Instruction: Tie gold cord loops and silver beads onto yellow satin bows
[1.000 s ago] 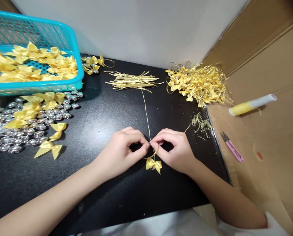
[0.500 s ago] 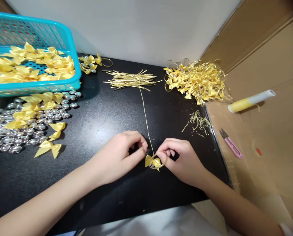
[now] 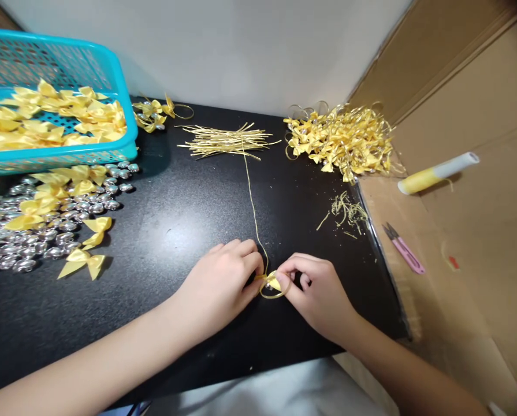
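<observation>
Near the front of the black table, a yellow ribbon bow (image 3: 275,281) with a gold cord loop (image 3: 274,297) sits between my two hands. My left hand (image 3: 227,280) is closed, thumb and fingers pinching the bow's left side. From the other side my right hand (image 3: 316,283) pinches the bow and loop between thumb and forefinger. A thin yellow string (image 3: 252,202) runs from my fingers back to a bundle of gold cords (image 3: 223,141). A small silvery piece shows at the bow, partly hidden by ribbon and fingers.
Left are a turquoise basket (image 3: 126,110) of yellow bows, silver beads (image 3: 70,225) and loose bows (image 3: 81,261). Looped bows (image 3: 340,138) are heaped at the back right, near string scraps (image 3: 349,211). Pink snips (image 3: 405,249) and a yellow-white tube (image 3: 438,173) lie on cardboard.
My left hand has moved right and now pinches the bow, which it was apart from before. My right fingers have shifted onto the bow. The string hangs slacker near the hands.
</observation>
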Available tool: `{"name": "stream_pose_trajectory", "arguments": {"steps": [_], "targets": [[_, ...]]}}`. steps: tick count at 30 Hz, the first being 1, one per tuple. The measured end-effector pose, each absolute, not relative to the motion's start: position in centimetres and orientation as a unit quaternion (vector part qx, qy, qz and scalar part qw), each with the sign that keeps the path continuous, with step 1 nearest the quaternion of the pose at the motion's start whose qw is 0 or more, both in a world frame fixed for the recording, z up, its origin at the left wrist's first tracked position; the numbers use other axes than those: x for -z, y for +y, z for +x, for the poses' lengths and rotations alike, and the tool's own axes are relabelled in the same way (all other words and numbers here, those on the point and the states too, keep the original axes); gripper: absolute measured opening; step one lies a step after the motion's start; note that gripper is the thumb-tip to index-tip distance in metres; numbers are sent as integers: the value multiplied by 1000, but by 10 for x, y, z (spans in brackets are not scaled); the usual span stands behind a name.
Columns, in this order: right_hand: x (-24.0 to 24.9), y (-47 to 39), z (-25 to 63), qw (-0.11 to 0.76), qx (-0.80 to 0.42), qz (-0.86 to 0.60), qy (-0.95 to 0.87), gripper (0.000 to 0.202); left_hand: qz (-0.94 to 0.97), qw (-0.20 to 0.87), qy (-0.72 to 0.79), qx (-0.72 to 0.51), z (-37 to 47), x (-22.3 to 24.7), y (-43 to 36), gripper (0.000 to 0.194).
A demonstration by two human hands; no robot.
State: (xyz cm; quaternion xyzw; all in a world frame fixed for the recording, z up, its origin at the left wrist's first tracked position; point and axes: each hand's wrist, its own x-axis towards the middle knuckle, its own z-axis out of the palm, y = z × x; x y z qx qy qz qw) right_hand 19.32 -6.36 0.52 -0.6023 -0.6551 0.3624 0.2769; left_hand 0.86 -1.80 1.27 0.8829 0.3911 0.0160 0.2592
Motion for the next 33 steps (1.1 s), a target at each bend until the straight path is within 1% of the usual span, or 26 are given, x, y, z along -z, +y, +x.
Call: {"name": "stream_pose_trajectory", "arguments": {"steps": [5,8,11,14,18,23,28,33], "targets": [[-5,-60,193,285,-326,-596,-676,13,853,320,406,-67,8,-9,-13,15],[-5,-54,194,303,-297,-587,-690,13,801,403,426,-121,7,-10,-6,12],[-6,-45,195,320,-279,-591,-686,14,716,511,440,-181,8,-9,-1,3],[-7,-38,196,325,-273,-604,-674,13,627,597,436,-245,10,-4,2,14],[-8,-34,195,347,-266,-609,-662,15,538,674,419,-284,17,2,0,16],[-4,-34,193,387,-298,-603,-630,10,490,702,421,-299,21,5,-3,16],[-5,-33,191,396,-328,-586,-626,11,487,699,420,-313,18,6,-6,15],[-5,-33,190,417,-322,-570,-630,12,495,690,415,-328,16,7,-7,11]]}}
